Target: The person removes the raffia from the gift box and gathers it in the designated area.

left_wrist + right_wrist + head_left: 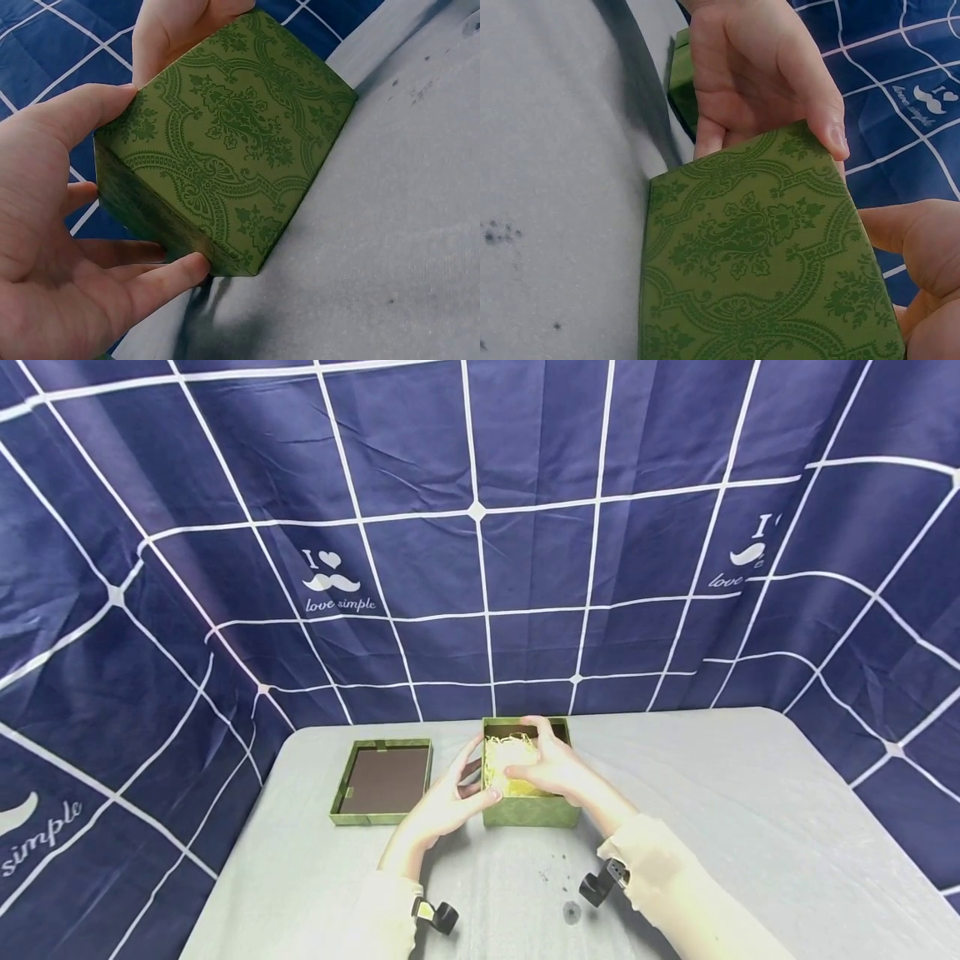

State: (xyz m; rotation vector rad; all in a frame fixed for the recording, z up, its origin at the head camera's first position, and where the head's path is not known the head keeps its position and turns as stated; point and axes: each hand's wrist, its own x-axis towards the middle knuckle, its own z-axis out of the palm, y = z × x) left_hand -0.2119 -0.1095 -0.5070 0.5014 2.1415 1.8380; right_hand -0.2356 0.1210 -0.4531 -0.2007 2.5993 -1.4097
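A green patterned box (531, 812) stands without its lid near the back of the table, with pale yellow shredded paper (512, 752) inside. My left hand (447, 800) holds it at the left front corner; in the left wrist view the thumb is at the top rim and fingertips press the left side. My right hand (558, 768) reaches over the right part of the box, thumb stretched across the shredded paper and a finger toward the back rim. The lower fingers of that hand are hidden inside the box.
A green lid (381, 819) with a dark brown inside lies upturned to the left of the box. Grey cloth covers the table (697, 793), with dark spots (572, 912) near the front. A blue curtain (420, 568) with white lines hangs behind and at both sides.
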